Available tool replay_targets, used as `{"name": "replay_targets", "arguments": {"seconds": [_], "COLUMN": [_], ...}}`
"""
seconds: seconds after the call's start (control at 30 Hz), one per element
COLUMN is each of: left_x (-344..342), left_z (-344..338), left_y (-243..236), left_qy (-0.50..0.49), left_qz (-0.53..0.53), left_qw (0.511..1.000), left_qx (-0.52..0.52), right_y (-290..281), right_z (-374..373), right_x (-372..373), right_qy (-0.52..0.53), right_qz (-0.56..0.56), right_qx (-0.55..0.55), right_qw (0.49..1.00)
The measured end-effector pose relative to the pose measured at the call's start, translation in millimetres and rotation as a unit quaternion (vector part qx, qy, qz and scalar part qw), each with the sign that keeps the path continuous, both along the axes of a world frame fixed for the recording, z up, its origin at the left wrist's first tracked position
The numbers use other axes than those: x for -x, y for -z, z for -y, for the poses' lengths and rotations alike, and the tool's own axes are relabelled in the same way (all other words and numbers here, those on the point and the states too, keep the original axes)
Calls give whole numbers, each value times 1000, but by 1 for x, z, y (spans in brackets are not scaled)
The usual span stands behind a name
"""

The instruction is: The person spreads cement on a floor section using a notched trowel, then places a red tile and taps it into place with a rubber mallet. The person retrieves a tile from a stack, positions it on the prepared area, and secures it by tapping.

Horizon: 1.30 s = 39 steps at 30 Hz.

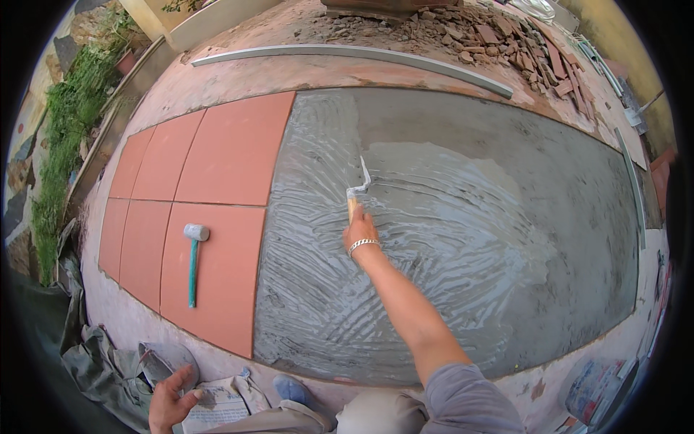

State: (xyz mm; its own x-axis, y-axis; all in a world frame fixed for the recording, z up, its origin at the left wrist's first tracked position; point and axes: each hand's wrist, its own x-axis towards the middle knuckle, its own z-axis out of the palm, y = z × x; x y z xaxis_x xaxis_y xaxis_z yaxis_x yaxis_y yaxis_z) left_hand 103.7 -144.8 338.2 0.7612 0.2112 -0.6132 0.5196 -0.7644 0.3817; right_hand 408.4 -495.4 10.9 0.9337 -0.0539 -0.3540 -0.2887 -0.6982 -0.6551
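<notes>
My right hand (361, 233), with a chain bracelet at the wrist, is closed around the wooden handle of a trowel (359, 189). The trowel's thin metal blade meets a bed of wet grey mortar (434, 239) scored with curved ridges. Down at the lower left, my left hand (172, 401) holds nothing, its thumb and fingers apart, in front of a grey bucket (165, 359) and beside a printed paper bag (217, 402). Several reddish square tiles (235, 148) border the mortar on its left. A mallet (194, 264) with a pale head and green handle lies on the nearest tile.
Beyond the mortar, a long metal straightedge (354, 50) lies across the ground, with rubble and broken tiles (506, 47) behind it. Another straight bar (632, 188) runs along the right edge. A dirty bucket (594, 390) stands lower right. Plants (76, 123) grow behind a low wall at left.
</notes>
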Motion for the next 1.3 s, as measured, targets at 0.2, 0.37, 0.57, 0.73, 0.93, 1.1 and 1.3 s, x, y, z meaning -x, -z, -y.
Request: {"name": "replay_targets", "arguments": {"seconds": [0.2, 0.37, 0.57, 0.73, 0.93, 1.1, 1.3], "left_x": [-14, -11, 6, 18, 18, 18, 31], "left_z": [7, -5, -30, -43, -37, -36, -40], "left_y": [-9, -3, 20, 18, 12, 7, 8], "left_qy": [-4, 0, -25, -14, -15, -10, -53], "left_qz": [-66, -70, 31, 45, 37, 20, 48], "left_qw": [998, 997, 999, 998, 999, 998, 995], "left_qx": [6, 14, -1, 33, 31, 56, 76], "right_y": [-4, 9, 6, 11, 28, 22, 18], "right_z": [-7, 52, 174, 192, 83, -37, -59], "right_x": [11, -8, -19, -23, 8, 15, -16], "right_qy": [-169, -69, 80, 173, -53, -197, -159], "right_qz": [11, -86, -56, -14, 17, 15, -83], "right_qx": [-83, -213, -232, -104, -77, -111, -154], "right_qw": [982, 971, 968, 979, 995, 974, 972]}}
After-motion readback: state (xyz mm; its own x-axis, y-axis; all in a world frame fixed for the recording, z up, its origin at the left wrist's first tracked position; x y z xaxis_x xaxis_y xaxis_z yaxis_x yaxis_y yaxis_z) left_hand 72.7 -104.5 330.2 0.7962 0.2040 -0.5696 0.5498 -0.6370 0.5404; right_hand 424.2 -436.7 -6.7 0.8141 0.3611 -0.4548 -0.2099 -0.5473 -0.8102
